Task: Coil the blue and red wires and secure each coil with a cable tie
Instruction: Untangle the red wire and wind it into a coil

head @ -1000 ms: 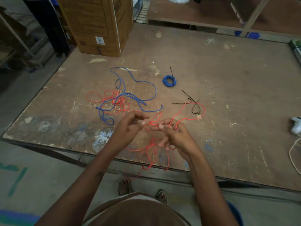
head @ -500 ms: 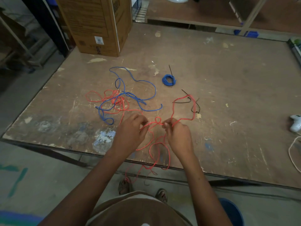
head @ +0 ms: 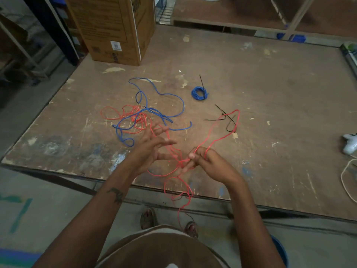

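A loose red wire (head: 220, 139) runs from a tangle at the left, through both hands, out to the right and down over the table's front edge. My right hand (head: 206, 163) pinches it between thumb and fingers. My left hand (head: 152, 149) is spread with straight fingers, and red strands cross them. A loose blue wire (head: 164, 94) lies tangled with red wire at the left. One small blue coil (head: 200, 93) with a black cable tie lies farther back. Loose black cable ties (head: 229, 120) lie to the right.
The worn wooden table (head: 270, 113) carries a cardboard box (head: 116, 28) at its back left. A white game controller (head: 350, 145) and a pale cord (head: 345, 178) sit at the right edge. My feet in sandals show below the front edge.
My left hand has let go of its pinch and spread its fingers, moving up and left. My right hand has moved right and keeps hold of the red wire. The far red loop has stretched out.
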`<state>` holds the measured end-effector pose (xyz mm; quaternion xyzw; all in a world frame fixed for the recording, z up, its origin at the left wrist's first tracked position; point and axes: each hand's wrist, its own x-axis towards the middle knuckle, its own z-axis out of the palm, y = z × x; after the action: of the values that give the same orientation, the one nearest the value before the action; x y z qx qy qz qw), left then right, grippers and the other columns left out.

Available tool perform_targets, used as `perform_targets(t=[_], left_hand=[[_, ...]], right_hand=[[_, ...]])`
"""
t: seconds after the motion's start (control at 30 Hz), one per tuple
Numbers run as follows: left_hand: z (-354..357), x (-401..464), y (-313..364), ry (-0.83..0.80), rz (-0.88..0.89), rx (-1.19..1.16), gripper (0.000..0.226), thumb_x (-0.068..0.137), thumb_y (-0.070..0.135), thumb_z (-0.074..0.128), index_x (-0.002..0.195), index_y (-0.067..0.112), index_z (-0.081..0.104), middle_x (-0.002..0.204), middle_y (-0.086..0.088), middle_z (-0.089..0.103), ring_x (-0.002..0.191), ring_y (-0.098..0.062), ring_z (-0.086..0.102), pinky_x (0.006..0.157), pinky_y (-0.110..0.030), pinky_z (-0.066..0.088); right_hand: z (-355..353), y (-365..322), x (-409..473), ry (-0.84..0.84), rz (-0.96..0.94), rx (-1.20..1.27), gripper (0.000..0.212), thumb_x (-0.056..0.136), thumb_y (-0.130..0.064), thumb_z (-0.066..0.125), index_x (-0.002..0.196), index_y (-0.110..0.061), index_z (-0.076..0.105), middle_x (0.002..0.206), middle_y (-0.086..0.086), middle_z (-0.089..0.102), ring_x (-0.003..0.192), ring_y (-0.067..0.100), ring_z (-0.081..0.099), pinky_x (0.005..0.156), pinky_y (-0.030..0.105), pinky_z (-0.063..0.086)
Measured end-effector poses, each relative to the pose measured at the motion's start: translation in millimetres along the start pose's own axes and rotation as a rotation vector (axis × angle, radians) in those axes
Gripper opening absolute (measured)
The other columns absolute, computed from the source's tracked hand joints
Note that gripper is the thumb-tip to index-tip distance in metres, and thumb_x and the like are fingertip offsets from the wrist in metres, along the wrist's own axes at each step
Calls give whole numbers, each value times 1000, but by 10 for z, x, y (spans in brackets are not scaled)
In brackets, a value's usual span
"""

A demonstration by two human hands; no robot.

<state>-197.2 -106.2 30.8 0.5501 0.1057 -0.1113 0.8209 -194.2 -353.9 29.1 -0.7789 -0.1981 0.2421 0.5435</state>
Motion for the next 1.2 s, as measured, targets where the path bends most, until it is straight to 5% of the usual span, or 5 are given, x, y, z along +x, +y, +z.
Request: perform_targets(t=[0.13,0.33,0.7,0.97,1.2], left_hand=[[71,-101,-42,-57,17,253,65,110,19,56,159,43,20,147,4,66,70,-24,72,48,-29,54],[79,-212,87,-351,41,684,98,81,92,55,159,34,43,159,17,52,149,-5,45,123,-36,39],[377,-311,114,-793,61,937,28,95,35,81,85,12,70,76,-12,66,72,-18,55,70,-45,53],[220,-435,504,-675,-308,707,40,98,31,73,123,0,73,113,-17,80,104,-38,78,88,-58,64],[98,-225,354,-275,150,762,88,56,66,98,125,31,56,118,0,70,105,-14,70,87,-45,58]], right_hand=[[-62,-67,-34,123,-38,156,34,113,-21,47,103,8,60,75,6,76,71,20,69,76,34,56],[-36,-195,-71,145,-43,106,34,110,-28,55,96,-4,74,91,0,77,90,9,69,87,27,52],[22,-662,-236,-158,216,101,38,116,-36,44,105,-2,58,82,12,79,42,28,67,31,24,42],[-58,-783,-231,88,-92,-425,42,109,-40,61,75,-17,70,66,4,63,54,5,51,56,33,42],[-164,-916,-307,-213,89,-37,40,107,-41,62,72,-34,80,42,4,51,33,15,34,42,24,28]])
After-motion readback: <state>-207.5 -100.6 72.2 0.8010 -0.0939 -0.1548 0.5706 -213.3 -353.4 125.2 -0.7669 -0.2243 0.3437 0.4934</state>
